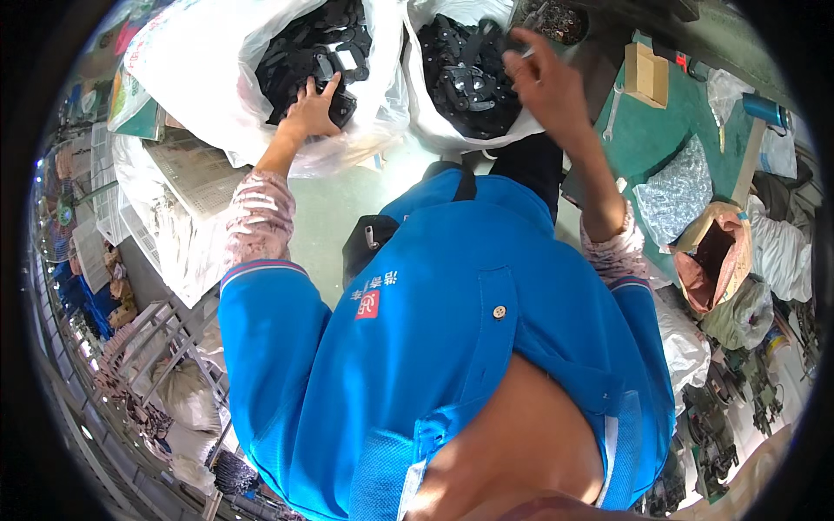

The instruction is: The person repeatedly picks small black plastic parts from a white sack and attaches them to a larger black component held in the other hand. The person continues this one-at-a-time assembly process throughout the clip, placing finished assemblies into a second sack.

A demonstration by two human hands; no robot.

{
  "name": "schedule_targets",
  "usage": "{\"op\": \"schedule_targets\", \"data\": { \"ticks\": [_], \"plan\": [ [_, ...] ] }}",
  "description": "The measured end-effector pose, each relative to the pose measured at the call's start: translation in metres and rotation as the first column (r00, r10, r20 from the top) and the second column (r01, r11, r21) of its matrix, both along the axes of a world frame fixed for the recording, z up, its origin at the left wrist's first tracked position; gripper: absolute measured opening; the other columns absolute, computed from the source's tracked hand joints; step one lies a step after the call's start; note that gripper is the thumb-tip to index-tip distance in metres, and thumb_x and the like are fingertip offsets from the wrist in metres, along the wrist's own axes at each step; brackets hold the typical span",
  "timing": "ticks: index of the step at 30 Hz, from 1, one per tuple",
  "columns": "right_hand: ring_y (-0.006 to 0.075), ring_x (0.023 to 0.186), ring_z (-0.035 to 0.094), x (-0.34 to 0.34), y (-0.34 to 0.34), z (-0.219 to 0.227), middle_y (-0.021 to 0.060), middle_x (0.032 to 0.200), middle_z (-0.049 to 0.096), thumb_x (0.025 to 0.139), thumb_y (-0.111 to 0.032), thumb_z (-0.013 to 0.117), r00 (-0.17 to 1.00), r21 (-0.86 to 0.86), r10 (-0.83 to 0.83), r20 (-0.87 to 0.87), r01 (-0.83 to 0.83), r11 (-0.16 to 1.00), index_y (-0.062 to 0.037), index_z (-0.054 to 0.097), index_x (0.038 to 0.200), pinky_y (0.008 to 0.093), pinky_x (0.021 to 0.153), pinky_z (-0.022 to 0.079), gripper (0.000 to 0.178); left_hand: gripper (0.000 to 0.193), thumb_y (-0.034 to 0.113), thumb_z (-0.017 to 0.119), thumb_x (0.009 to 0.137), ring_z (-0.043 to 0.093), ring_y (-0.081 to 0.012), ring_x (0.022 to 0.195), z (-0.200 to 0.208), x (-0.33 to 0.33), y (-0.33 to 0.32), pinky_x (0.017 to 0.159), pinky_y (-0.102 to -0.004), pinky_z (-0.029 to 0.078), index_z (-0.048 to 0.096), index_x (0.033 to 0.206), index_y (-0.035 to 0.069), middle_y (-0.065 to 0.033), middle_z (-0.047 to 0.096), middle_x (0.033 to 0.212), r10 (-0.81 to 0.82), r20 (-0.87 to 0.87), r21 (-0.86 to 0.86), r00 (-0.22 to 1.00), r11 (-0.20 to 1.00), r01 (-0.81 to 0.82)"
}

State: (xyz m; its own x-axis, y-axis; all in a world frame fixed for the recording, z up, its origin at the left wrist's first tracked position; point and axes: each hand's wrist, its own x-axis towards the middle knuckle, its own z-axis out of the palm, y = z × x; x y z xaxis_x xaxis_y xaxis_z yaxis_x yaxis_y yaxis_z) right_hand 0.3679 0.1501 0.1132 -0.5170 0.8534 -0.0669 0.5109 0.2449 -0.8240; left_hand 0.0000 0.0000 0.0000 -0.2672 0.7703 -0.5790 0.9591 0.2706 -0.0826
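Observation:
Fingers spread, my left hand [311, 111] rests on the near edge of a heap of black plastic parts [304, 54]. That heap lies in a large white bag [204, 74] at the upper left. My right hand [549, 91] is above the right rim of a second white bag [426, 117], slightly blurred. Its thumb and forefinger are bent together around something dark that I cannot make out. More black parts [469, 82] with some shiny pieces fill this second bag.
A green tabletop [647, 122] at the right bears a wrench [614, 113], a small cardboard box [646, 75] and bubble wrap [679, 191]. Below stands an open brown sack [712, 256]. A dark tub [556, 22] of small pieces is behind. Crates [195, 169] stand left.

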Motion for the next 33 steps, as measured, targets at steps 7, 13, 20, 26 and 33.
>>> {"op": "schedule_targets", "data": {
  "ticks": [7,13,20,26,33],
  "plan": [
    [0.0336,0.082,0.066,0.001,-0.053,-0.072,0.0174,0.089,0.067,0.090,-0.023,0.064,0.995,0.084,0.096,-0.035,-0.093,0.992,-0.0004,0.057,0.122,0.0429,0.071,0.052,0.040,0.100,0.029,0.085,0.067,0.039,-0.0454,0.132,-0.004,0.024,-0.024,0.099,-0.0573,0.045,0.027,0.148,0.031,-0.0250,0.025,0.151,0.078,-0.042,0.077,0.996,0.994,-0.075],
    [0.0349,0.081,0.066,-0.004,-0.058,-0.077,0.0180,0.090,0.067,0.090,-0.019,0.063,0.991,0.154,0.119,-0.065,-0.108,0.982,-0.0005,0.060,0.118,0.0416,0.073,0.051,0.033,0.072,0.018,0.075,0.073,0.055,-0.0479,0.116,-0.010,0.010,-0.019,0.095,-0.0504,0.051,0.041,0.136,0.024,-0.0277,0.051,0.130,0.065,0.011,0.167,0.998,0.984,-0.066],
    [0.0283,0.075,0.065,0.002,-0.055,-0.073,0.0165,0.092,0.068,0.092,-0.014,0.062,0.985,0.180,0.171,-0.007,-0.167,0.969,-0.0015,0.064,0.114,0.0358,0.068,0.051,0.026,0.041,0.007,0.071,0.077,0.065,-0.0208,0.089,0.003,-0.059,0.036,0.075,-0.0341,0.058,0.059,0.113,-0.007,-0.0132,0.068,0.099,0.444,0.743,0.350,0.502,0.381,-0.856],
    [0.0220,0.072,0.065,-0.006,-0.056,-0.082,0.0152,0.091,0.069,0.092,-0.010,0.062,0.967,0.240,0.232,-0.108,-0.201,0.950,-0.0010,0.066,0.112,0.0309,0.065,0.051,0.023,0.037,-0.004,0.058,0.086,0.055,-0.0484,0.115,-0.005,-0.051,0.045,0.084,-0.0530,0.058,0.045,0.120,0.000,-0.0299,0.048,0.130,-0.328,0.764,-0.554,-0.556,0.107,-0.825],
    [0.0174,0.084,0.070,-0.049,-0.058,-0.057,0.0148,0.090,0.071,0.092,-0.016,0.064,0.937,-0.159,0.011,-0.348,-0.071,0.985,-0.0015,0.068,0.107,0.0289,0.070,0.053,0.022,0.047,0.001,0.058,0.084,0.052,-0.0509,0.122,0.033,0.061,0.035,0.088,-0.0507,0.055,0.052,0.130,0.010,-0.0279,0.054,0.122,-0.278,0.432,-0.650,-0.858,0.563,-0.510]
  ]
}}
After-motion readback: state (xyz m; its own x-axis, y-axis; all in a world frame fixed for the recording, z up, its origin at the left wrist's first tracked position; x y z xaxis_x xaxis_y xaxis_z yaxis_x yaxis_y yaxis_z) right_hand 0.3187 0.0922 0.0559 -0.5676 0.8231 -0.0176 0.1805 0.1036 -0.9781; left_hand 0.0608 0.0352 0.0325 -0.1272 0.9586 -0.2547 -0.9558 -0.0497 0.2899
